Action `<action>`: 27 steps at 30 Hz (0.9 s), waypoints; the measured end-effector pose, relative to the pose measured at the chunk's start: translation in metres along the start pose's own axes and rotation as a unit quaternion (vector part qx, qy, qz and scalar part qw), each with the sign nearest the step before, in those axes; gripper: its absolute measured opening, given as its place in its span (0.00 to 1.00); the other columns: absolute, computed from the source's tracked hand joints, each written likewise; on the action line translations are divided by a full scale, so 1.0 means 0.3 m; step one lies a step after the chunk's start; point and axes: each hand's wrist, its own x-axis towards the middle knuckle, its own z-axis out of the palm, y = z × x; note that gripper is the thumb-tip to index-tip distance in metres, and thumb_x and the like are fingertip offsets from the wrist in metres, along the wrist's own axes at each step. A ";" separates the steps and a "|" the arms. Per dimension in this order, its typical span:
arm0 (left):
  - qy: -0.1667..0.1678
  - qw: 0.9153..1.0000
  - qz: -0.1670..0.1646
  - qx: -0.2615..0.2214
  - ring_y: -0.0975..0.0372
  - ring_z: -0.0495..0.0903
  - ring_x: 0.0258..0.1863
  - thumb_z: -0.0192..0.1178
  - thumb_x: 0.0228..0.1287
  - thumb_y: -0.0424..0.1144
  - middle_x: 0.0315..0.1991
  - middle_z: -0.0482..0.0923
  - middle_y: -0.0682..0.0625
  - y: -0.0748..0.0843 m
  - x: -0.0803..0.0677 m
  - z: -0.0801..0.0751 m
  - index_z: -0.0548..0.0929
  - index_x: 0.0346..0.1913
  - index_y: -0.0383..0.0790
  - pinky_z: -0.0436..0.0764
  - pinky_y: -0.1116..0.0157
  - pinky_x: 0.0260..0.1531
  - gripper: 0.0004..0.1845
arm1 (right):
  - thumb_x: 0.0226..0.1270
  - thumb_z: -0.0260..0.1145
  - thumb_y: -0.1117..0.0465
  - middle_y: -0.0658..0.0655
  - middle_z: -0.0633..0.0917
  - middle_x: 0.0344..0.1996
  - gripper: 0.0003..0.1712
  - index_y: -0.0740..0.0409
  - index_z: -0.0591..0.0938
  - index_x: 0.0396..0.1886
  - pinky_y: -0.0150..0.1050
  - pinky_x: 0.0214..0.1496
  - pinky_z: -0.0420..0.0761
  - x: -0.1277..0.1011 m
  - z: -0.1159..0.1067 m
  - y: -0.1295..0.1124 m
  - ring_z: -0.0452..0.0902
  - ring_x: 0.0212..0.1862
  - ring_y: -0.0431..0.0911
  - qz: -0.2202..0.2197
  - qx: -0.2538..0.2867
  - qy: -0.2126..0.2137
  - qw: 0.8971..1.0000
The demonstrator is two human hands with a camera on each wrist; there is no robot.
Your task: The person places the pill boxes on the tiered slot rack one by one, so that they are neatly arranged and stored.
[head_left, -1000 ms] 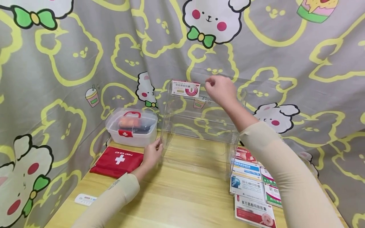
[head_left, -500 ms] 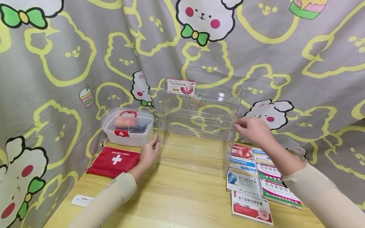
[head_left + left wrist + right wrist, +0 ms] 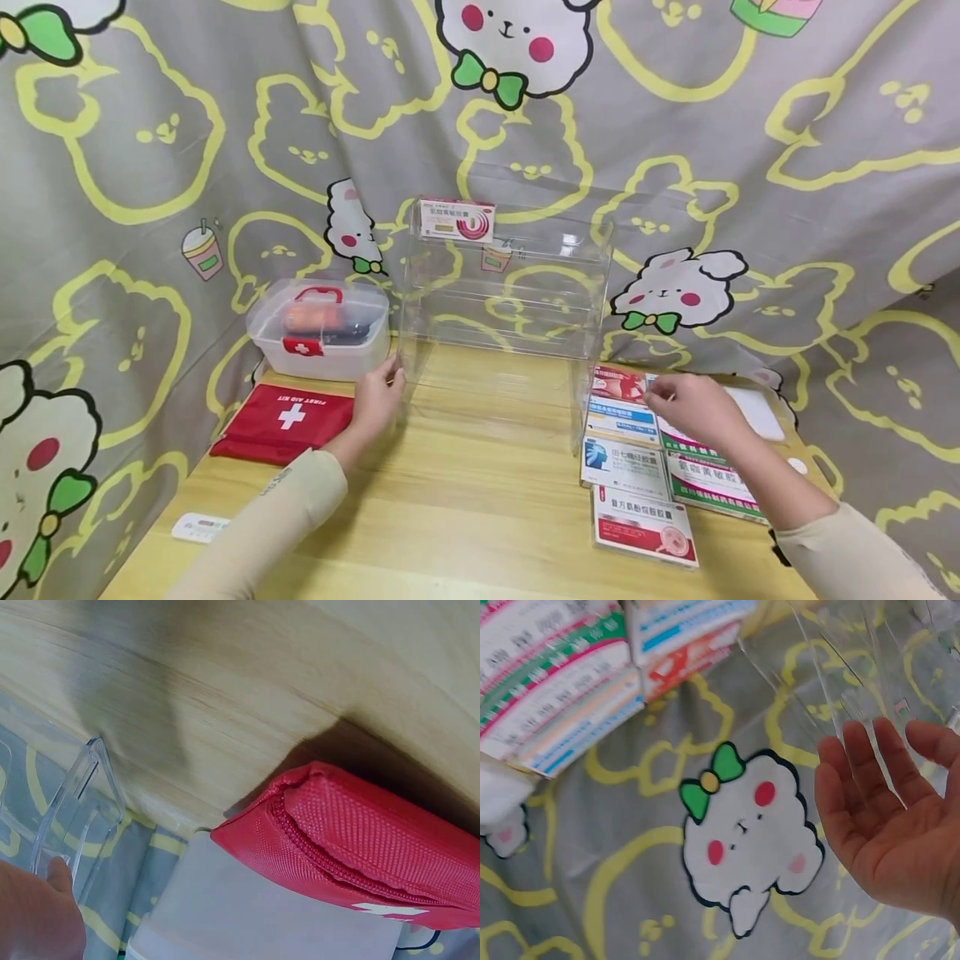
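A clear tiered display rack (image 3: 498,342) stands on the wooden table, with a white and pink medicine box (image 3: 457,222) at the left end of its top tier. My left hand (image 3: 377,397) pinches the rack's left side edge; in the left wrist view the thumb (image 3: 60,876) lies against the clear panel. Over the medicine boxes on the right hovers my right hand (image 3: 693,408), fingers relaxed and holding nothing. Beneath and beside it lie a red box (image 3: 618,384), a blue-striped box (image 3: 618,421), a grey-white box (image 3: 624,468), a green-edged box (image 3: 712,483) and a red-and-white box (image 3: 643,529).
Left of the rack stands a translucent first-aid box (image 3: 318,333) with a red handle. A red first-aid pouch (image 3: 281,425) lies before it, and a white thermometer-like stick (image 3: 198,527) nearer the front. Behind the table hangs a patterned curtain (image 3: 525,150).
My right hand has come down from beside the rack's top tier to above the boxes on the right. The left hand stays at the rack's edge. The head view has shifted slightly right.
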 end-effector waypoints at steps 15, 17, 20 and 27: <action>-0.008 1.000 -0.016 0.001 0.47 0.83 0.44 0.56 0.61 0.31 0.44 0.82 0.35 -0.007 -0.015 0.004 0.79 0.55 0.31 0.82 0.55 0.43 0.19 | 0.56 0.68 0.55 0.47 0.78 0.21 0.08 0.53 0.83 0.26 0.37 0.29 0.70 -0.191 0.210 0.134 0.68 0.26 0.42 0.064 0.038 -0.103 0.992; -0.005 1.000 -0.013 0.000 0.47 0.82 0.44 0.56 0.62 0.31 0.44 0.82 0.35 -0.004 -0.009 0.001 0.79 0.56 0.31 0.82 0.55 0.43 0.19 | 0.55 0.70 0.54 0.47 0.76 0.20 0.10 0.53 0.81 0.23 0.36 0.28 0.68 -0.208 0.222 0.151 0.67 0.26 0.42 0.070 0.045 -0.098 0.992; -0.001 1.000 -0.007 0.000 0.47 0.82 0.44 0.56 0.61 0.31 0.44 0.82 0.35 0.001 -0.001 -0.002 0.79 0.56 0.32 0.81 0.54 0.43 0.19 | 0.53 0.71 0.53 0.48 0.74 0.19 0.13 0.53 0.78 0.22 0.35 0.27 0.66 -0.228 0.234 0.169 0.66 0.26 0.42 0.072 0.052 -0.099 0.991; 0.000 1.000 -0.002 0.000 0.46 0.83 0.43 0.56 0.61 0.30 0.43 0.82 0.35 0.005 -0.001 -0.007 0.79 0.55 0.31 0.82 0.53 0.43 0.19 | 0.47 0.74 0.46 0.49 0.76 0.24 0.22 0.57 0.83 0.33 0.38 0.32 0.70 -0.258 0.258 0.186 0.67 0.30 0.44 0.092 0.052 -0.141 0.984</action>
